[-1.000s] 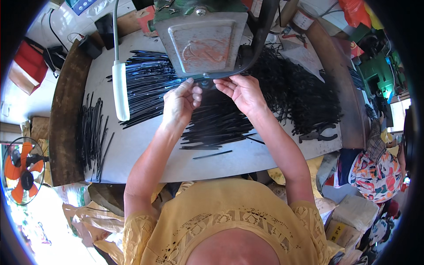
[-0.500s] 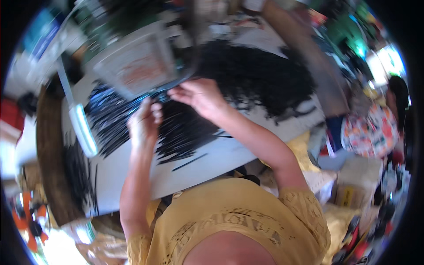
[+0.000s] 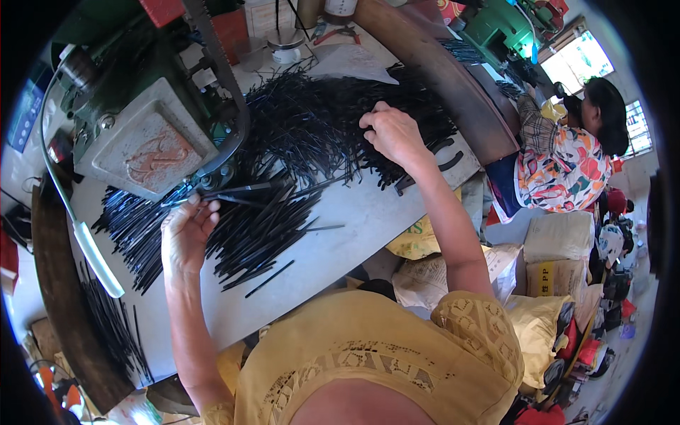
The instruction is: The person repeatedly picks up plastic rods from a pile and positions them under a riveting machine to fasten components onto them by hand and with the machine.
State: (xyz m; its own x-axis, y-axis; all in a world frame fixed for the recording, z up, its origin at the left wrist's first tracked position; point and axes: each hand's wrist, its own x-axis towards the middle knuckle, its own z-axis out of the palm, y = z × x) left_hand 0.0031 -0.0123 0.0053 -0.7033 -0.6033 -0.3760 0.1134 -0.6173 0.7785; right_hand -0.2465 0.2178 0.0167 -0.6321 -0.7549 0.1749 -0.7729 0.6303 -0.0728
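Observation:
A green bench machine with a pale, red-marked cover plate stands at the left of the white table. Just below its working end, my left hand pinches a thin black strip that points to the right. Beneath that hand fans a heap of straight black strips. My right hand is over the right part of a tangled pile of thin black pieces. Its fingers are curled, and whatever they hold, if anything, is hidden.
A lit lamp bar hangs at the left. Wooden boards edge the table. Red-handled pliers, a white cup and a clear plastic sheet lie at the back. To the right another person sits beside stacked sacks.
My right hand has left the machine and moved right, over the tangled pile. My left hand stays at the machine's working end. The view has shifted and become sharper.

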